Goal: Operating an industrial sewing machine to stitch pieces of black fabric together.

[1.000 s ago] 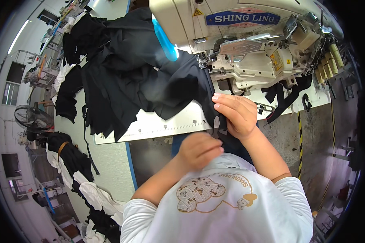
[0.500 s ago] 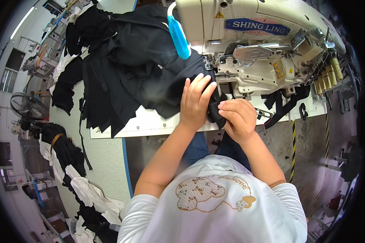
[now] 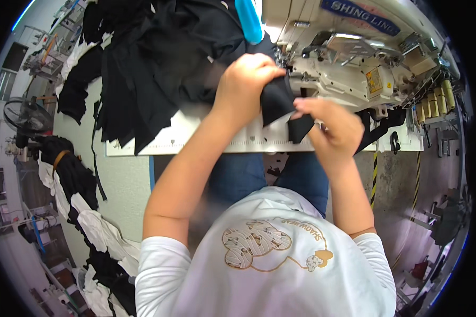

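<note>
Black fabric [image 3: 158,63] lies bunched across the white sewing table [image 3: 195,138] and runs up to the presser foot of a cream sewing machine [image 3: 333,79]. My left hand [image 3: 243,87] is closed on the fabric just left of the presser foot, lifting a flap of it. The fingertips of my right hand [image 3: 336,127] pinch the flap's right edge, a little nearer to me; this hand is somewhat blurred. A second dark corner of cloth hangs below, between the hands. The needle is hard to make out behind the left hand.
A light-blue lamp head [image 3: 249,21] hangs left of the machine. Black strips [image 3: 381,127] lie at the table's right. Thread cones [image 3: 433,98] stand beyond the machine. On the left, black and white garments [image 3: 98,227] lie piled on a pale surface, with a fan [image 3: 26,116] beyond.
My left hand has gone from lying flat on the fabric to gripping and raising its edge. My right hand has shifted right and slightly up. The whole view has tilted a little.
</note>
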Action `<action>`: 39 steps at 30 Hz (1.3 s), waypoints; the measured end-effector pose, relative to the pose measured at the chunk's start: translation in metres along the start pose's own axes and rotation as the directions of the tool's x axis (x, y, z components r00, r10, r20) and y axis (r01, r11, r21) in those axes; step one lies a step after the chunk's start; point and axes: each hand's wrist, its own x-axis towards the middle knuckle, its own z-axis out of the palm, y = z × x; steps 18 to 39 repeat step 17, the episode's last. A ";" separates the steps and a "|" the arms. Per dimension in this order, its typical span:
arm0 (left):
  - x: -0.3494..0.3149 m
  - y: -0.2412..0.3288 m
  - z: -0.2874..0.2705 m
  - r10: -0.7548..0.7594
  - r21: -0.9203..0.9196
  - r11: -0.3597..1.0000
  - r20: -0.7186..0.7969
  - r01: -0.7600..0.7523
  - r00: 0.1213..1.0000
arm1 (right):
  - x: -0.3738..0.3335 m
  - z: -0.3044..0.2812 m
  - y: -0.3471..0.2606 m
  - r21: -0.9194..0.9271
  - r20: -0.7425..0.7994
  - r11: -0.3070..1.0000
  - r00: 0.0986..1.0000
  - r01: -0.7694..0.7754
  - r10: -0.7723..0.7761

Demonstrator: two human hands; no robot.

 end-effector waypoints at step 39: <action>0.047 -0.044 0.006 0.133 0.202 0.964 0.188 -0.171 0.973 | 0.040 -0.004 0.000 0.109 -0.248 0.956 0.924 -0.272 0.292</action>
